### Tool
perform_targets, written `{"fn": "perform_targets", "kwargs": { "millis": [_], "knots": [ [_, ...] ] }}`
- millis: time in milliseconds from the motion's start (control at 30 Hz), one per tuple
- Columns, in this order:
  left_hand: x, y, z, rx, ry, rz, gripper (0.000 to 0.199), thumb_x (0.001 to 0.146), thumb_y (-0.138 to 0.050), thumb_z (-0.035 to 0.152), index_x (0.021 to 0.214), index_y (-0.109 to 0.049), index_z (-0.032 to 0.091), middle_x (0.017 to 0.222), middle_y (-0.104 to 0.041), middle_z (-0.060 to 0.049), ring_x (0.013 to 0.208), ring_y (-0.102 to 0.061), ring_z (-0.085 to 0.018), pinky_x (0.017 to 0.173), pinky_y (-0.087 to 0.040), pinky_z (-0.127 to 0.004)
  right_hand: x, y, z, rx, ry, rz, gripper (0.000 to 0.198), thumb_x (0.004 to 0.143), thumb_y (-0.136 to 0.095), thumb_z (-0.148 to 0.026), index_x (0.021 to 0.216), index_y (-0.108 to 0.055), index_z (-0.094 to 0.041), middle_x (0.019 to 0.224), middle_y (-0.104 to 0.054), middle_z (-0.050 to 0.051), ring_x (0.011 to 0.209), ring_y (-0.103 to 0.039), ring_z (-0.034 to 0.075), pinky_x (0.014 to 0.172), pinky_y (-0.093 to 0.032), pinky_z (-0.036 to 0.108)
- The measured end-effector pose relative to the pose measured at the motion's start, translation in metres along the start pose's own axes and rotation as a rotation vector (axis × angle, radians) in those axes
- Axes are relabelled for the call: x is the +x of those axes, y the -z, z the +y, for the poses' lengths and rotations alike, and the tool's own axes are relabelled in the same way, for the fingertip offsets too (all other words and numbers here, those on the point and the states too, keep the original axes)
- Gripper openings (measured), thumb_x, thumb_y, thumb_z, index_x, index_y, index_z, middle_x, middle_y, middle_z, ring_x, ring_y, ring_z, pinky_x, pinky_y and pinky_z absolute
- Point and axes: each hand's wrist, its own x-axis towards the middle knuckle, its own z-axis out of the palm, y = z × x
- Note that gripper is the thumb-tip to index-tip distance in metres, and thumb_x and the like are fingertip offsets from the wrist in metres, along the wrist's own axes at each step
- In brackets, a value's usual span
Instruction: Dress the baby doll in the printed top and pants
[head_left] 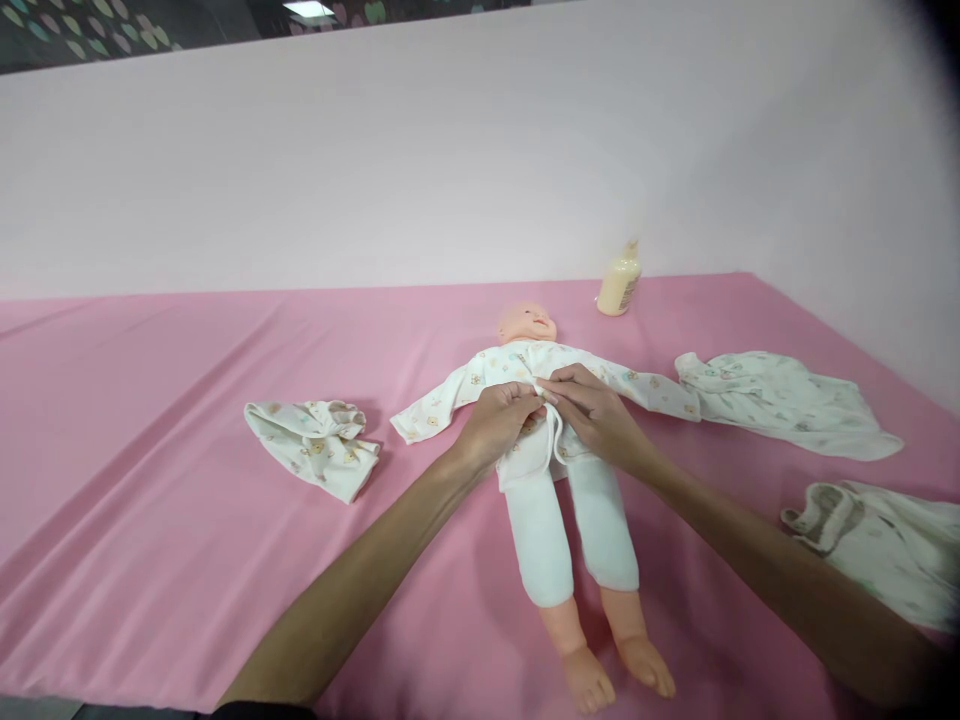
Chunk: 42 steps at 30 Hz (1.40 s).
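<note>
A baby doll (527, 322) lies on its back, head away from me and bare feet toward me. It wears a white patterned long-sleeved baby jacket (480, 374), its sleeves spread to both sides, and its legs are covered in plain white. My left hand (504, 420) and my right hand (589, 408) meet at the middle of the chest. Both pinch the front edges of the jacket there; the fingers hide any fastener between them. Below the hands the white-bordered front edges hang slightly apart.
A folded patterned cloth cap-like piece (315, 445) lies left of the doll. To the right are a crumpled patterned garment (787, 405) and another (885, 550) nearer me. A pale yellow pump bottle (620, 283) stands at the back on the pink sheet (150, 500), before a white wall (375, 160).
</note>
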Motion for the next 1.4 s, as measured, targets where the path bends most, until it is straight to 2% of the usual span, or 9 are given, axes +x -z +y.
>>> {"fn": "perform_targets", "kwargs": {
  "millis": [133,300,433,533,767,967,1100,1200,1400],
  "knots": [
    [0.000,0.001,0.003,0.042,0.003,-0.021,0.015,0.081,-0.061,0.029,0.072,-0.061,0.017,0.068,-0.053,0.000,0.055,-0.040,-0.007,0.053,-0.031,-0.023,0.000,-0.001,-0.001,0.027,-0.050,0.028,0.023,0.098,-0.052,-0.030,0.112,-0.071,-0.029,0.103,-0.063,0.006,0.098,-0.061,0.020,0.086,-0.051,0.037],
    [0.001,0.003,0.002,0.063,0.002,-0.032,0.014,0.083,-0.059,0.029,0.076,-0.063,0.017,0.070,-0.056,-0.001,0.056,-0.042,-0.007,0.056,-0.034,-0.023,-0.002,-0.003,-0.004,-0.021,0.007,0.084,0.018,0.097,-0.053,-0.028,0.106,-0.070,-0.027,0.100,-0.064,0.006,0.095,-0.061,0.020,0.085,-0.050,0.037],
    [0.000,0.003,0.004,0.080,0.011,-0.084,0.015,0.079,-0.065,0.031,0.088,-0.065,0.019,0.067,-0.053,0.001,0.056,-0.042,-0.008,0.055,-0.033,-0.023,-0.002,-0.003,0.001,0.048,-0.063,0.098,0.012,0.094,-0.058,-0.031,0.096,-0.069,-0.026,0.097,-0.064,0.005,0.093,-0.061,0.020,0.083,-0.051,0.036],
    [0.000,0.004,0.004,0.093,-0.005,-0.099,0.017,0.079,-0.067,0.033,0.086,-0.064,0.018,0.066,-0.052,0.002,0.056,-0.041,-0.007,0.054,-0.032,-0.022,0.000,-0.002,0.006,0.137,-0.119,0.113,0.011,0.090,-0.064,-0.034,0.091,-0.070,-0.026,0.095,-0.064,0.004,0.091,-0.061,0.019,0.079,-0.051,0.034],
    [0.003,0.006,-0.001,0.095,-0.038,-0.115,0.013,0.081,-0.064,0.030,0.083,-0.062,0.017,0.066,-0.051,0.001,0.055,-0.041,-0.007,0.052,-0.031,-0.021,0.004,0.005,0.002,0.245,-0.230,0.035,0.015,0.089,-0.064,-0.037,0.087,-0.071,-0.024,0.092,-0.066,0.004,0.089,-0.061,0.018,0.077,-0.050,0.032],
    [0.001,0.004,-0.001,0.132,-0.037,-0.068,0.014,0.080,-0.063,0.031,0.082,-0.062,0.017,0.061,-0.051,0.002,0.051,-0.040,-0.007,0.046,-0.029,-0.021,0.005,0.007,0.002,0.281,-0.256,0.015,0.017,0.088,-0.065,-0.038,0.086,-0.071,-0.022,0.091,-0.065,0.004,0.085,-0.060,0.018,0.075,-0.049,0.032],
    [0.001,0.004,0.002,0.127,-0.047,-0.041,0.013,0.079,-0.066,0.030,0.080,-0.064,0.017,0.066,-0.058,0.000,0.055,-0.047,-0.008,0.052,-0.036,-0.022,0.005,0.009,0.001,0.294,-0.266,-0.013,0.017,0.088,-0.064,-0.038,0.086,-0.071,-0.023,0.091,-0.065,0.003,0.085,-0.060,0.017,0.076,-0.048,0.032],
    [0.001,0.005,0.005,0.135,-0.044,-0.072,0.016,0.076,-0.070,0.031,0.084,-0.067,0.017,0.073,-0.063,-0.002,0.061,-0.052,-0.009,0.056,-0.039,-0.022,0.005,0.010,0.000,0.310,-0.280,-0.020,0.017,0.089,-0.064,-0.038,0.086,-0.071,-0.023,0.092,-0.065,0.003,0.085,-0.059,0.016,0.075,-0.048,0.031],
    [0.000,0.005,0.003,0.177,-0.087,-0.088,0.017,0.079,-0.066,0.033,0.080,-0.062,0.017,0.064,-0.053,0.002,0.053,-0.043,-0.007,0.046,-0.029,-0.020,0.004,0.011,0.002,0.302,-0.278,-0.024,0.020,0.089,-0.064,-0.040,0.084,-0.070,-0.022,0.091,-0.065,0.003,0.084,-0.059,0.017,0.075,-0.047,0.031]
  ]
}}
